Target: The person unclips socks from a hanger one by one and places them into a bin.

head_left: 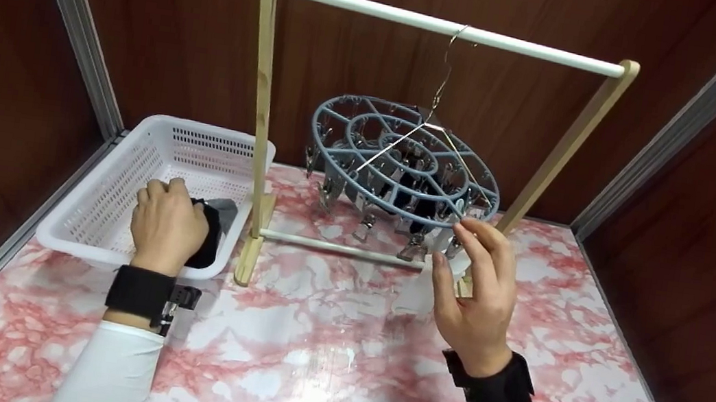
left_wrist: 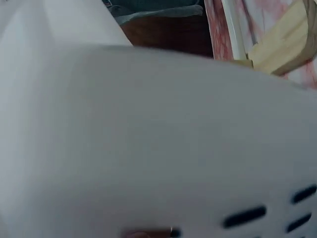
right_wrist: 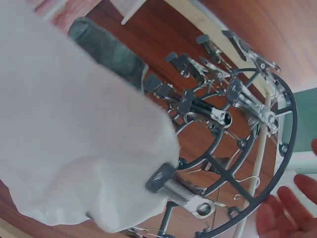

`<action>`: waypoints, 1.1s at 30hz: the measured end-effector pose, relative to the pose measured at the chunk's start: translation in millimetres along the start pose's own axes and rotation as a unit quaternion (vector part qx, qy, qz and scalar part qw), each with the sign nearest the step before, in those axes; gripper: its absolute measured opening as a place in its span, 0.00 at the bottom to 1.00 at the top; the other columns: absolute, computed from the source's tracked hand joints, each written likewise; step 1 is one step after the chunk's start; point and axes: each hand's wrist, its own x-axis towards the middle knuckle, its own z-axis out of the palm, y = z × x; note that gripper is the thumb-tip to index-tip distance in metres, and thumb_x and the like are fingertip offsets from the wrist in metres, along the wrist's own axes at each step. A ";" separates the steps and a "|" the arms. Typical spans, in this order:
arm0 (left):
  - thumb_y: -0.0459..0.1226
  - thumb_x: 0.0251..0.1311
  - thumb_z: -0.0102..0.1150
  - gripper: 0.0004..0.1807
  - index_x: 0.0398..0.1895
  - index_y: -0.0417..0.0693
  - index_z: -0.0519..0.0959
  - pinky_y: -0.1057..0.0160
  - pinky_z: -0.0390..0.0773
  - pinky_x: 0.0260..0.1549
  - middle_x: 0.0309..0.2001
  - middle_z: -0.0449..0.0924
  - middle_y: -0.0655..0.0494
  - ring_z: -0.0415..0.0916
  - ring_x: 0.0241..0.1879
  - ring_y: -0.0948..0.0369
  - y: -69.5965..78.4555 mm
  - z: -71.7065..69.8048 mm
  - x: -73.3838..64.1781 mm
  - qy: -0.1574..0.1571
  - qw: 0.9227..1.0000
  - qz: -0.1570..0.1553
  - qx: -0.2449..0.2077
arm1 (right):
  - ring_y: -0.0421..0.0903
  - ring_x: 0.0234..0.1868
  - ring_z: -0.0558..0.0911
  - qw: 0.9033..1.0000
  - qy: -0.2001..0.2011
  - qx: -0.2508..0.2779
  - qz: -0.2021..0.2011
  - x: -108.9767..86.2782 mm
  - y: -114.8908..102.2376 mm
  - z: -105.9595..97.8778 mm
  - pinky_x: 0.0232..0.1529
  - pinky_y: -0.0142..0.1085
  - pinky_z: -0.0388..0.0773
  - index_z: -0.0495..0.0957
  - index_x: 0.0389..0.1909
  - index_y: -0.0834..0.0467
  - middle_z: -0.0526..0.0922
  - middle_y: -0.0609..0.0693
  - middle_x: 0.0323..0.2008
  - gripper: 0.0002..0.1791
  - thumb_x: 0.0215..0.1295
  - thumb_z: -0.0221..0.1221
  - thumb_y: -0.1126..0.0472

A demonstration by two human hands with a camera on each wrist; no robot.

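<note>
My left hand (head_left: 168, 224) reaches into a white plastic basket (head_left: 84, 231), its fingers bent down beside a black cloth (head_left: 208, 243) with a grey piece by it; the fingertips are hidden, so I cannot tell whether they grip it. Raised at the front right of a round blue-grey clip hanger (head_left: 363, 191), my right hand (head_left: 481, 293) has its fingers parted and loosely bent. A white cloth (right_wrist: 89, 139) hangs close by, with a metal clip (right_wrist: 181, 193) at its edge. The fingers (right_wrist: 292, 208) stand near the hanger's rim, holding nothing visible.
The hanger hooks over the white top bar (head_left: 383, 7) of a wooden-legged rack (head_left: 262, 112). Grey and black pieces, among them a grey sock (right_wrist: 109, 54), hang below it among several metal clips. A pink-and-white marbled table (head_left: 282, 357) lies underneath, with brown walls around.
</note>
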 end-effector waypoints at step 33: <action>0.51 0.65 0.65 0.35 0.71 0.49 0.68 0.48 0.71 0.65 0.67 0.74 0.52 0.72 0.66 0.51 126.7 32.6 -72.6 -0.219 0.930 0.208 -0.210 | 0.61 0.60 0.77 0.995 -0.068 -0.066 0.041 -27.1 47.6 0.0 0.65 0.49 0.68 0.80 0.58 0.69 0.80 0.65 0.55 0.23 0.62 0.58 0.70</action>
